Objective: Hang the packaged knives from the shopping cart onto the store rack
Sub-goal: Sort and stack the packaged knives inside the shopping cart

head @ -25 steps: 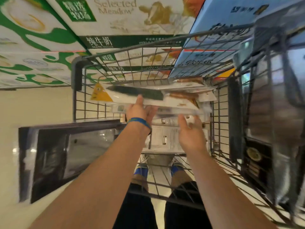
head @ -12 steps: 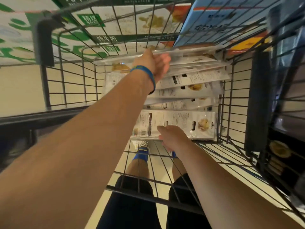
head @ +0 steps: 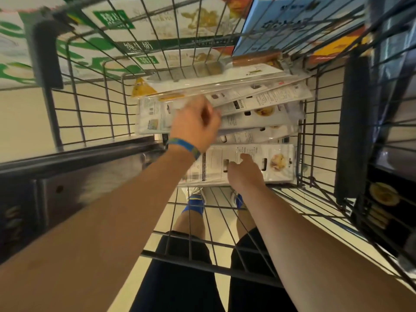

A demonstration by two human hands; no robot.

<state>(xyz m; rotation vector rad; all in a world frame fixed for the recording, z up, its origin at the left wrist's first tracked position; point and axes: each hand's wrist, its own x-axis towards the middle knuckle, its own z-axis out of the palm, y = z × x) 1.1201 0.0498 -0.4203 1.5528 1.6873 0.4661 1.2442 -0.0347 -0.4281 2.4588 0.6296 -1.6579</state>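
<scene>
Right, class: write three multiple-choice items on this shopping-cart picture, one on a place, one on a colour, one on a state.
1. Where do the packaged knives lie?
A. in the shopping cart
B. on the floor
C. on a hook

2. The wristband on the left hand is mostly:
A. red
B. blue
C. white

3. The right hand is:
A. hanging clear of the cart
B. holding a package high
C. resting on the nearest package

Answers: A, wire walls surround the stack; B, the band is blue; C, fingers lie on its printed back.

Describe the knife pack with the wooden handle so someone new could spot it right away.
Look inside the wire shopping cart, at the fanned pile of knife packs. The top pack, farthest from the person, is the one: it alone shows its front, with a brown wooden handle; the others show printed backs.
</scene>
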